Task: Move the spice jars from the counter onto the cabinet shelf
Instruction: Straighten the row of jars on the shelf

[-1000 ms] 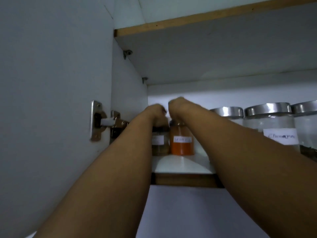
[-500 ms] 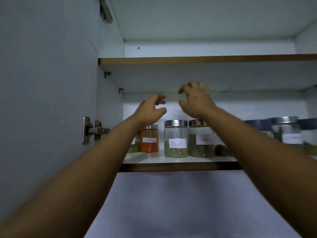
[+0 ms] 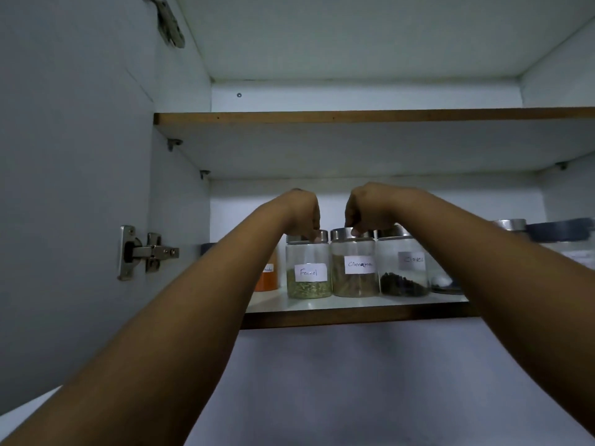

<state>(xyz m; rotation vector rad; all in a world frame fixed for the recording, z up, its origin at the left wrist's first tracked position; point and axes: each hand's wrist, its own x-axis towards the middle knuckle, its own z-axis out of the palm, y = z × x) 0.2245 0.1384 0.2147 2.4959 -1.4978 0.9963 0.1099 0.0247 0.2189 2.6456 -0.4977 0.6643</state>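
A: Both arms were up at the lower white cabinet shelf [image 3: 338, 305]. The left hand [image 3: 301, 209] was curled down on the steel lid of the clear glass jar labelled Fennel [image 3: 308, 268].

B: And the right hand [image 3: 370, 206]?

A: Closed over the lid of the glass jar labelled Cinnamon [image 3: 354, 265], just right of Fennel. The Cloves jar [image 3: 404, 268] stood untouched beside it, and an orange-filled jar [image 3: 269, 278] sat left, half hidden by the forearm.
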